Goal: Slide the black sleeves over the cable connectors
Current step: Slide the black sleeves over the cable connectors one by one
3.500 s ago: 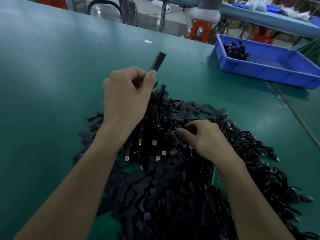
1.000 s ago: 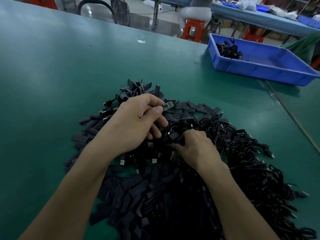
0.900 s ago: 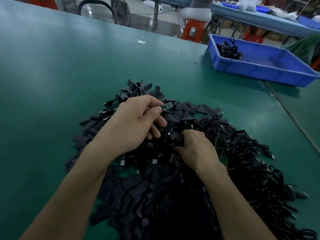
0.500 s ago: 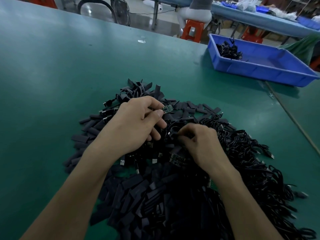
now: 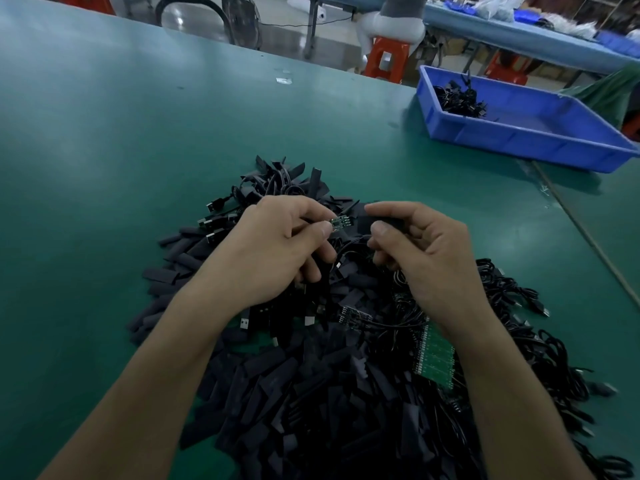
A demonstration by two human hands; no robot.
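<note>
My left hand [image 5: 277, 251] pinches a small green circuit-board connector [image 5: 341, 222] on a black cable, its bare end pointing right. My right hand [image 5: 426, 251] pinches a flat black sleeve [image 5: 375, 224] just right of that connector, almost touching it. Both hands hover over a large heap of loose black sleeves [image 5: 294, 393] and tangled black cables [image 5: 512, 306] on the green table [image 5: 121, 133]. Another bare green connector [image 5: 353, 315] lies in the heap below my hands.
A blue tray [image 5: 519, 133] with a few finished cables stands at the back right. A strip of green boards [image 5: 434, 358] lies in the heap by my right wrist. A seam [image 5: 588, 237] crosses the table on the right. Red stools stand beyond the far edge.
My right hand has come up out of the heap with a black sleeve and moved it to the connector in my left hand. My left hand has stayed in place.
</note>
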